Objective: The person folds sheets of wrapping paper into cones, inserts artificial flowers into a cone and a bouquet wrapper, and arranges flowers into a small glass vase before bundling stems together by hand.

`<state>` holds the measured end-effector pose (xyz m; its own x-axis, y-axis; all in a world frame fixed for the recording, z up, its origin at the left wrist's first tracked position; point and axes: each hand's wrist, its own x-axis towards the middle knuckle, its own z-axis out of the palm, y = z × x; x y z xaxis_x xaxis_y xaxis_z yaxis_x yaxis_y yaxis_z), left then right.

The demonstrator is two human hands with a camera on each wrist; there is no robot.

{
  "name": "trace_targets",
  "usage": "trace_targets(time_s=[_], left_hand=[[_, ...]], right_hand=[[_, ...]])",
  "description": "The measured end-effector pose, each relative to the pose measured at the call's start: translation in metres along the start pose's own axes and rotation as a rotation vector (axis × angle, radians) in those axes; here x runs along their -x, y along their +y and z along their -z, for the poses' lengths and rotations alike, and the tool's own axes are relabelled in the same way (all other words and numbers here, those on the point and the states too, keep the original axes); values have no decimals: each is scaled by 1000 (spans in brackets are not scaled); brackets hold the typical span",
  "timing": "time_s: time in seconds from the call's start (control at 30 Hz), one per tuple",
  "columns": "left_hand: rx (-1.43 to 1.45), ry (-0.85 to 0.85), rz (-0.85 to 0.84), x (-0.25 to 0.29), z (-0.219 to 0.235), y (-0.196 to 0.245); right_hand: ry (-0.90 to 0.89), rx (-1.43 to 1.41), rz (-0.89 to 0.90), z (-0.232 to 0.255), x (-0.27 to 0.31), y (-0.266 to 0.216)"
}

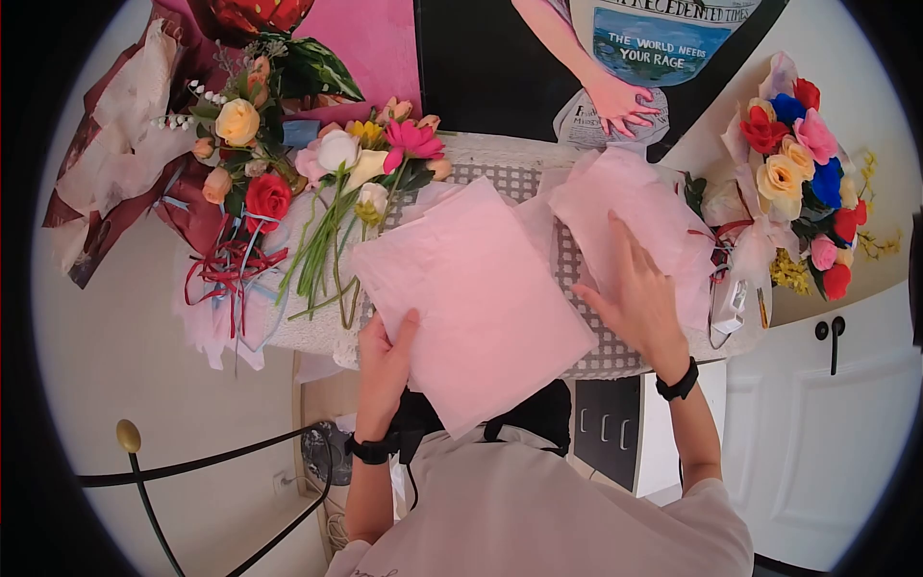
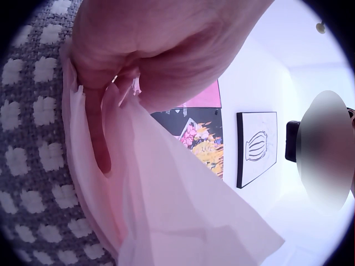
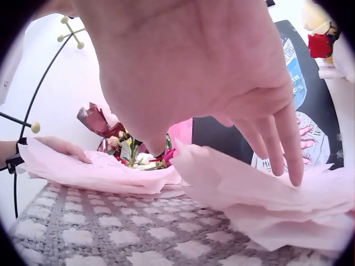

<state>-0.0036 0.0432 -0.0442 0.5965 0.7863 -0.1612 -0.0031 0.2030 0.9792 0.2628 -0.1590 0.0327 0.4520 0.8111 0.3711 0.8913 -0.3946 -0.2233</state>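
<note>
My left hand (image 1: 386,361) pinches the near-left edge of a squarish stack of thin pink wrapping paper (image 1: 481,308), thumb on top. In the left wrist view a finger (image 2: 99,133) runs in between the pink layers, and one loose corner of the paper (image 2: 188,210) sticks up. To the right, my right hand (image 1: 642,303) lies palm down over a second pile of pink paper (image 1: 596,197). Its fingers are fairly straight, and in the right wrist view their tips touch the top layers of that pile (image 3: 266,205). The two piles lie side by side.
Loose artificial flowers (image 1: 336,154) with green stems lie at the back left, beside red ribbons (image 1: 231,264) and a dark-wrapped bouquet (image 1: 236,125). A colourful bouquet (image 1: 808,173) and a small white object (image 1: 731,306) are on the right. Beneath is a grey-and-white checked cloth (image 1: 615,356).
</note>
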Motion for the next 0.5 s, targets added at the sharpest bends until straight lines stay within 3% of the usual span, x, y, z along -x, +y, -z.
trace_targets(time_s=[0.17,0.27,0.37,0.43,0.5], left_hand=[[-38,-3,-18,-1,0,-3],[-38,9,-11,-1,0,-3],[-38,-5,-8,-1,1,-4],[-31,-2,-23,-1,0,-3],[-45,-3,-9,-1,3,-4]], right_hand=[[-61,119,-16,-14,5,22],[-82,-23,-127,-6,5,56],[55,-114,-122,11,9,84],[206,-134,-396,28,11,90],[290,-189,-418,42,10,100]])
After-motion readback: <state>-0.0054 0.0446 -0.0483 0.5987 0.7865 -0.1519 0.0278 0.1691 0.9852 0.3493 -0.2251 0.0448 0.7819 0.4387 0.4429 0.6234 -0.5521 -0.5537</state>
